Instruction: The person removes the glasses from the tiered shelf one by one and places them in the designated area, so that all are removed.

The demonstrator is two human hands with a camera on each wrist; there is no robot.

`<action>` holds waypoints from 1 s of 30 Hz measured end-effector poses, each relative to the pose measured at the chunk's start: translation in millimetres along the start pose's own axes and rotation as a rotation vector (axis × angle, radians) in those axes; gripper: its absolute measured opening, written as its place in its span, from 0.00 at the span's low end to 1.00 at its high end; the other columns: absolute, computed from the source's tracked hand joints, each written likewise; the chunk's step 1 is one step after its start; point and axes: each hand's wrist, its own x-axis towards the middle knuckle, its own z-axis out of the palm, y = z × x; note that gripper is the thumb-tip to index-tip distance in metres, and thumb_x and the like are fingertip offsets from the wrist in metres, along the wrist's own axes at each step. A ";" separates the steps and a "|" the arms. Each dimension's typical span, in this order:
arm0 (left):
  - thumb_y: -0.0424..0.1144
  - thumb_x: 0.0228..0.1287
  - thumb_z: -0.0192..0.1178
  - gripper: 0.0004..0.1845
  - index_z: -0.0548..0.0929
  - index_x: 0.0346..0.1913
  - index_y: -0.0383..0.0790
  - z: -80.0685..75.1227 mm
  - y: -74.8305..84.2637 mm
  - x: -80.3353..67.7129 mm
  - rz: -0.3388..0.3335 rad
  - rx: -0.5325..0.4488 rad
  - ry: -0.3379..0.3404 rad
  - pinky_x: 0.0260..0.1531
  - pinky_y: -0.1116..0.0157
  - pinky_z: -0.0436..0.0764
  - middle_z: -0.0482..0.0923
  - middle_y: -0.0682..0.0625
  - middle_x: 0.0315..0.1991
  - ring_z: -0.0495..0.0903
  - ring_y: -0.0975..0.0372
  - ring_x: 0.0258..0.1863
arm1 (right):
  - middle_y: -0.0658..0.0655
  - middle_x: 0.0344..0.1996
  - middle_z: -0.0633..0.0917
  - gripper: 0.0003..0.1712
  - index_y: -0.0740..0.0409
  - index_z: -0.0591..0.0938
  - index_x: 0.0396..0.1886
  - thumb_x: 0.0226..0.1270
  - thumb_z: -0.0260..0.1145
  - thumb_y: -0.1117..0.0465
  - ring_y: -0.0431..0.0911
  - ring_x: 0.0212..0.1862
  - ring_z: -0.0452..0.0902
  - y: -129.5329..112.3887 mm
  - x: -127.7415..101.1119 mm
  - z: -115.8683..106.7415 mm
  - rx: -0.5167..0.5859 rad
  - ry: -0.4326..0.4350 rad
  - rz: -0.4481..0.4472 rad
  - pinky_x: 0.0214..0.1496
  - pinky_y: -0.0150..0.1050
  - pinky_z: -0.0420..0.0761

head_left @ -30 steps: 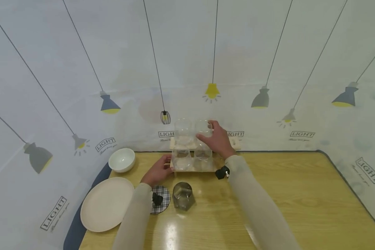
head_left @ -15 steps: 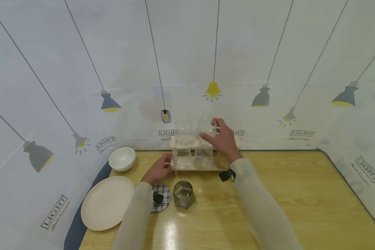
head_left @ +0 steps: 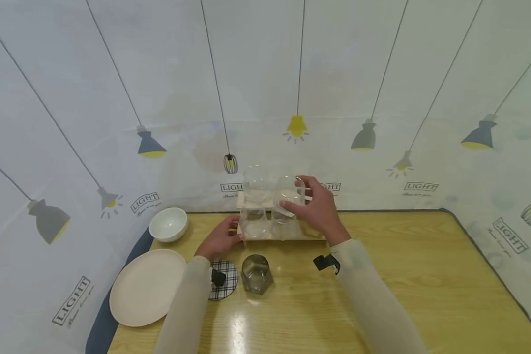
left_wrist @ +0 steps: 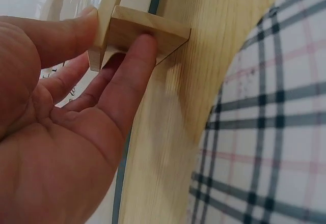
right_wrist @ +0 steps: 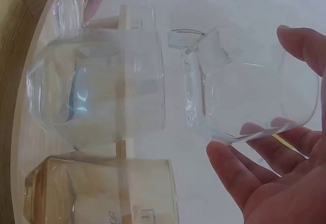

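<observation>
Right hand (head_left: 320,209) curled round a clear round drinking glass (head_left: 289,194), thumb on the near wall and fingertips (right_wrist: 239,132) under its base, glass tilted and held clear of the upper tier of the small two-tier wooden rack (head_left: 278,235). Left hand (head_left: 219,239) clamped on the rack's left end, thumb and forefinger pinching a pale wooden foot block (left_wrist: 145,33) against the yellow wood-grain bench (head_left: 402,275).

Judged from the layout, roughly mid-job: one glass in the air, a second clear glass (head_left: 256,182) standing on the upper tier just beside it, further clear glasses (head_left: 254,223) on the lower tier. In front of the rack, a grey faceted tumbler (head_left: 256,273) upright on the bench, next to a round plaid coaster (head_left: 227,280) that carries nothing. Farther left, a large cream plate (head_left: 146,287) and a small white bowl (head_left: 168,224).

Hard to read: number of glasses on the lower tier, clear walls overlapping in both head and right wrist views. Right half of the rack hidden behind the right hand. Coaster partly covered by the left sleeve and a black wrist mount. Contents of the tumbler, if any, not discernible.
</observation>
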 end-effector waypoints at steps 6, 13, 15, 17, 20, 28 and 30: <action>0.33 0.75 0.64 0.33 0.67 0.78 0.45 -1.7 2.3 -2.9 -0.004 0.004 -0.007 0.62 0.52 0.85 0.73 0.38 0.70 0.77 0.44 0.69 | 0.54 0.66 0.82 0.47 0.45 0.73 0.76 0.60 0.80 0.37 0.58 0.63 0.84 -3.6 -21.0 0.8 0.011 -0.037 -0.028 0.61 0.57 0.87; 0.35 0.71 0.68 0.36 0.67 0.78 0.46 -3.9 6.0 -6.6 0.004 0.048 -0.006 0.66 0.47 0.81 0.73 0.39 0.71 0.76 0.43 0.70 | 0.56 0.59 0.86 0.44 0.49 0.77 0.71 0.57 0.83 0.43 0.55 0.54 0.89 -1.9 -45.6 2.9 0.030 -0.021 -0.092 0.56 0.55 0.90; 0.35 0.72 0.68 0.36 0.66 0.78 0.45 -3.7 6.4 -6.5 0.001 0.049 -0.009 0.67 0.47 0.81 0.72 0.38 0.71 0.75 0.43 0.71 | 0.59 0.59 0.85 0.43 0.51 0.77 0.71 0.58 0.83 0.45 0.56 0.56 0.88 0.7 -53.4 3.4 0.049 -0.023 -0.097 0.56 0.55 0.90; 0.35 0.72 0.68 0.36 0.66 0.78 0.45 -3.3 5.3 -6.1 -0.005 0.043 -0.013 0.67 0.48 0.81 0.72 0.39 0.71 0.75 0.44 0.71 | 0.61 0.58 0.85 0.44 0.53 0.76 0.72 0.59 0.83 0.46 0.57 0.56 0.88 2.8 -62.3 3.9 0.069 -0.028 -0.099 0.55 0.53 0.90; 0.35 0.73 0.67 0.36 0.64 0.79 0.44 -3.0 4.1 -6.1 -0.002 0.041 -0.020 0.66 0.49 0.82 0.71 0.37 0.72 0.75 0.43 0.71 | 0.63 0.57 0.86 0.44 0.54 0.75 0.72 0.59 0.83 0.48 0.57 0.55 0.88 8.5 -75.1 5.6 0.097 -0.045 -0.097 0.52 0.49 0.92; 0.36 0.72 0.68 0.37 0.64 0.79 0.46 -3.0 2.9 -4.4 0.002 0.045 -0.010 0.69 0.46 0.79 0.72 0.38 0.72 0.75 0.43 0.71 | 0.61 0.56 0.88 0.41 0.52 0.78 0.68 0.57 0.84 0.46 0.54 0.56 0.88 33.1 -101.6 17.4 0.084 -0.066 -0.074 0.56 0.52 0.90; 0.37 0.72 0.68 0.37 0.64 0.79 0.46 -2.9 1.4 -3.4 0.006 0.045 -0.014 0.69 0.46 0.79 0.72 0.38 0.72 0.75 0.43 0.71 | 0.60 0.56 0.87 0.40 0.50 0.78 0.67 0.57 0.85 0.47 0.54 0.57 0.87 40.0 -106.8 21.8 0.084 -0.083 -0.049 0.56 0.51 0.90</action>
